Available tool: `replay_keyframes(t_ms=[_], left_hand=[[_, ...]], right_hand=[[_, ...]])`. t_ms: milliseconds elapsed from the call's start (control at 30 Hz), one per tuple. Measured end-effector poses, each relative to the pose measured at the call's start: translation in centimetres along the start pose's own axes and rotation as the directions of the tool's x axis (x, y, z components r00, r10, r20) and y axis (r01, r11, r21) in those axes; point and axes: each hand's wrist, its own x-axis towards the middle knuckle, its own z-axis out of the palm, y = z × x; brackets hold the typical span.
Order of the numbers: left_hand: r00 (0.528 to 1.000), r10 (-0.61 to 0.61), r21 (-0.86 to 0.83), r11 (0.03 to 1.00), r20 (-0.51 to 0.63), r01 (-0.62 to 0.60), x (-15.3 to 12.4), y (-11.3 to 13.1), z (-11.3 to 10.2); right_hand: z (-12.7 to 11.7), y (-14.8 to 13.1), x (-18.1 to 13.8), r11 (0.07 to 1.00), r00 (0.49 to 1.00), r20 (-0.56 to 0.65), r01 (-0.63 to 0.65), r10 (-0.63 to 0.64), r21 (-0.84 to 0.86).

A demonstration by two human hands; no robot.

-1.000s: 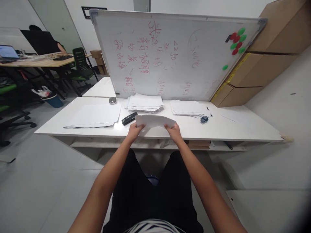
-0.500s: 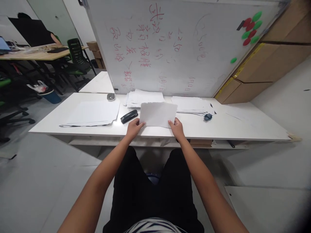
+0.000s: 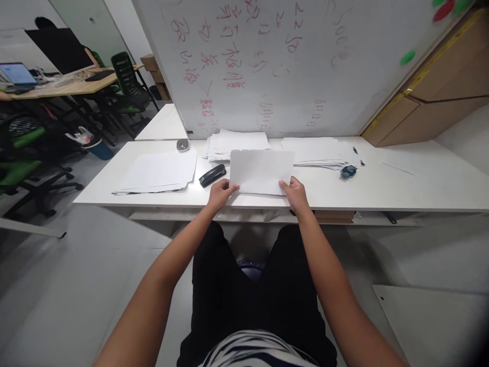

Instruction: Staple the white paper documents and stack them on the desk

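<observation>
A white sheet of paper (image 3: 262, 171) is held up between my two hands above the front of the desk; whether it is one sheet or several I cannot tell. My left hand (image 3: 222, 195) is closed on its lower left corner, thumb on top. At the lower right corner my right hand (image 3: 296, 194) pinches it the same way. A black stapler (image 3: 212, 175) lies just left of my left hand. Behind the held paper sits a stack of papers (image 3: 237, 142), partly covered by it. Another paper stack (image 3: 319, 151) lies behind and to the right.
On the white desk (image 3: 385, 196), more paper (image 3: 160, 171) lies at the left, near a small silver-grey object (image 3: 182, 145). A dark blue object (image 3: 348, 172) and pens (image 3: 359, 156) are at the right. A whiteboard (image 3: 286, 76) stands behind; cardboard boxes (image 3: 439, 109) are beside it.
My view has turned somewhat left, so the desk and whiteboard appear shifted right. Both hands still hold the paper, which looks nearly the same.
</observation>
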Motion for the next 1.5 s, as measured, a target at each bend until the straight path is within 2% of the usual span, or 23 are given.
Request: replay_keyframes(t_ms=[300,533,733,833,933,1000,1033,1133,1233,1333,1500], left_hand=[[1.0,0.013,-0.016,1.0,-0.004,-0.013,0.0,-0.4,0.1],[1.0,-0.002,-0.01,1.0,-0.002,0.002,-0.2,0.0,0.0],[0.999,0.05,0.07,0.996,-0.004,-0.05,-0.5,-0.1,0.0],[0.973,0.201,0.241,0.956,-0.117,-0.168,-1.1,-0.5,0.6],[0.88,0.461,0.459,0.81,-0.116,-0.364,-1.2,-0.6,1.0],[0.837,0.537,0.574,0.72,-0.104,-0.391,-0.6,-0.4,0.8],[0.835,0.534,0.627,0.697,-0.131,-0.348,-0.1,-0.2,0.4],[0.861,0.439,0.75,0.652,-0.257,-0.109,1.9,0.0,-1.3],[0.935,0.284,0.818,0.575,-0.213,0.012,3.6,-0.4,-3.0],[0.972,0.196,0.845,0.535,-0.128,0.004,4.2,-1.2,-3.9],[0.978,0.208,0.848,0.518,0.008,-0.117,4.2,-1.7,-4.0]], right_hand=[[-0.4,0.4,0.1,0.997,1.0,0.017,0.013,-0.012,-0.078],[-0.1,-0.2,-0.2,0.998,1.0,0.025,0.007,-0.006,-0.06],[0.0,-0.7,-0.4,0.995,1.0,-0.003,0.014,-0.014,-0.103],[0.0,-1.0,-0.5,0.991,0.999,-0.028,-0.027,0.024,-0.133],[0.1,-1.4,-0.5,0.978,0.988,-0.067,-0.146,0.138,-0.146],[0.2,-1.8,-0.6,0.969,0.982,-0.083,-0.18,0.168,-0.166],[0.3,-1.9,-0.6,0.968,0.982,-0.086,-0.179,0.166,-0.179],[0.4,-2.4,-0.7,0.962,0.983,-0.077,-0.18,0.167,-0.204],[0.6,-2.7,-0.8,0.956,0.981,-0.07,-0.194,0.183,-0.22],[0.7,-2.8,-0.8,0.946,0.976,-0.086,-0.213,0.198,-0.244],[0.9,-2.4,-0.3,0.941,0.97,-0.09,-0.24,0.225,-0.237]])
